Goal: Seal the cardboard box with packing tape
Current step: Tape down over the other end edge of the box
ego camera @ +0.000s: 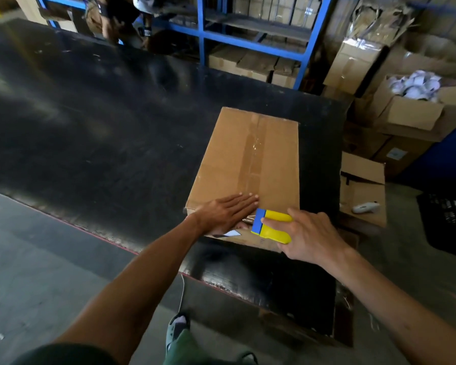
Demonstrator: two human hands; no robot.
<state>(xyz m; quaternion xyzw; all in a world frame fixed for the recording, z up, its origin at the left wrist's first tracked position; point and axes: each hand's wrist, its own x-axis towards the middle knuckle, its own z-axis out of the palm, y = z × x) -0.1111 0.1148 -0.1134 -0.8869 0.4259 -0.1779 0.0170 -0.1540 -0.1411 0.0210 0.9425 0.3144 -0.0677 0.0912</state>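
A closed brown cardboard box (229, 159) lies on the black table (95, 122) near its right end. A strip of clear packing tape (254, 151) runs along the top seam from the far edge toward me. My left hand (225, 213) lies flat, fingers together, on the box's near edge beside the seam. My right hand (307, 237) grips a yellow and blue tape dispenser (271, 226) at the near end of the seam, its blue edge against the box's near corner. The tape roll itself is hidden.
Blue metal shelving (256, 35) with cartons stands behind the table. Open cardboard boxes (411, 111) are stacked on the right; a lower one (363, 191) carries a white handheld device (365, 207). A black crate (448, 219) sits on the floor. Another person stands at the far side.
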